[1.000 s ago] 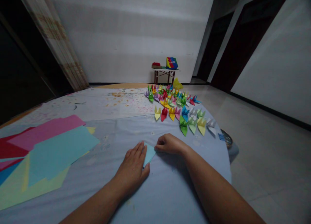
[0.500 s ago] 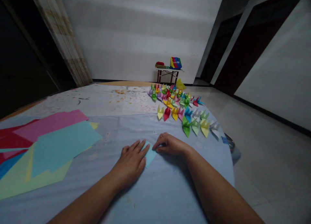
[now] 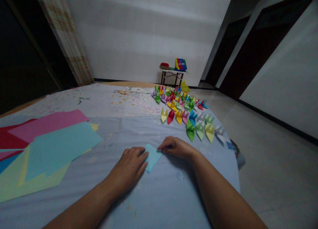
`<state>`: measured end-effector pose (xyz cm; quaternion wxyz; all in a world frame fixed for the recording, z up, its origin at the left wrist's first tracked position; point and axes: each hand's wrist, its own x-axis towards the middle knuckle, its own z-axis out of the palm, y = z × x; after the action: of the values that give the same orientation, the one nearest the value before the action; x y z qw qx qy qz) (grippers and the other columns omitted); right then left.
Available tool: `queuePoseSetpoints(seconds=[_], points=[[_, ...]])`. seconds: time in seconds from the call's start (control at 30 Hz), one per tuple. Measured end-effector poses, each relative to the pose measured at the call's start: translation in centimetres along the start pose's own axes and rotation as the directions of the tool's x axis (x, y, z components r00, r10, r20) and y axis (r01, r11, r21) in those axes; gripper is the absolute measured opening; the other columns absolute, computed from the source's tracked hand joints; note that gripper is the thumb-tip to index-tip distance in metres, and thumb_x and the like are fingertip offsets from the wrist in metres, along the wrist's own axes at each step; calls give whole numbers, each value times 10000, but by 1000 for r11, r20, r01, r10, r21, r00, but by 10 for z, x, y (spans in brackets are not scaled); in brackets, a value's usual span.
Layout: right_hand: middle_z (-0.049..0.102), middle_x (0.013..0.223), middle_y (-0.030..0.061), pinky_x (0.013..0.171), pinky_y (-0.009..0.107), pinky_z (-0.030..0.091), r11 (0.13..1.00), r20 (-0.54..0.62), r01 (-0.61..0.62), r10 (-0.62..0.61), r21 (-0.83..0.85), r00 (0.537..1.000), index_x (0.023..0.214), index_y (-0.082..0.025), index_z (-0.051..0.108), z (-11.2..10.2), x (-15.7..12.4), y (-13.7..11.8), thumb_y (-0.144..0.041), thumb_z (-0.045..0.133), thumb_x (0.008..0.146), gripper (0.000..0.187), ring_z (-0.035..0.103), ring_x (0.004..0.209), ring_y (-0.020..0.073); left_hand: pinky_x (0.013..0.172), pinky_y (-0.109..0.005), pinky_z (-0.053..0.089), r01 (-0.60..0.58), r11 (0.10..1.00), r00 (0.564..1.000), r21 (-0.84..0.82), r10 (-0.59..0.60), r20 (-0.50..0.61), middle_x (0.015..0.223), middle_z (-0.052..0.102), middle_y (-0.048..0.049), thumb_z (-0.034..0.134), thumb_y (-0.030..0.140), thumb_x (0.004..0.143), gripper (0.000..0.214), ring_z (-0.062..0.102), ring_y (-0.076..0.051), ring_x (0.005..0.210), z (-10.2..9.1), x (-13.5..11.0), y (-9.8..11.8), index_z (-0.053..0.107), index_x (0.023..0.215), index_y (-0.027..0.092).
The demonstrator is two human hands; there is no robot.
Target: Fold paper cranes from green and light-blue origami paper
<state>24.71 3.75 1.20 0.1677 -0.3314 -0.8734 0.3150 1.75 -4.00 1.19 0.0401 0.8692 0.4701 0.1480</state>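
One small blue square (image 3: 153, 158) lies flat on the tabletop (image 3: 174, 202), between my left grip (image 3: 132, 162) and my right grip (image 3: 176, 146), with a corner toward me. It looks like folded paper, as its near right edge shows more than one layer. I think it is very light, so a small bump could make it slide. The folds should make it a bit stiff, but paper can crease and tear, so I should be gentle. My left grip is loose and half spread, with fingers laid over the left side of the square. That seems a good place to press it flat. My right grip has finger and thumb close together at the right corner. I cannot tell if any paper is pinched between them. The corners and edges look best to take hold of, using just fingertips. Big thin sheets (image 3: 62, 149) lie to the left, and bright birds (image 3: 190, 119) stand on the far right.
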Motion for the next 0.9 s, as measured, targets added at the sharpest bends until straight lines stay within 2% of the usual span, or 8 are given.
queuePoseSetpoints(seconds=[0.47, 0.7, 0.9], points=[[606, 813, 33, 765, 232, 424, 1000, 19, 29, -29, 3, 999, 976, -199, 673, 0, 1, -6, -148, 582, 756, 244, 552, 813, 134, 902, -384, 395, -64, 990, 997, -124, 57, -59, 1124, 543, -67, 419, 265, 851, 325, 479, -208, 1040, 7, 0, -7, 518, 1160, 254], [597, 829, 33, 783, 245, 400, 999, 50, 23, -22, -31, 999, 956, -229, 683, -1, 0, -13, -201, 622, 745, 221, 528, 852, 149, 895, -381, 389, -69, 986, 997, -149, 64, -38, 1118, 544, -64, 463, 297, 834, 312, 473, -214, 1044, 4, 1, -7, 549, 1132, 272], [595, 859, 36, 806, 273, 355, 996, 86, 16, -8, -88, 996, 943, -249, 685, 0, 1, -13, -322, 637, 741, 220, 501, 876, 162, 900, -392, 375, -55, 983, 998, -177, 56, 2, 1123, 523, -69, 501, 326, 808, 330, 456, -224, 1054, 4, 3, -9, 554, 1130, 270]])
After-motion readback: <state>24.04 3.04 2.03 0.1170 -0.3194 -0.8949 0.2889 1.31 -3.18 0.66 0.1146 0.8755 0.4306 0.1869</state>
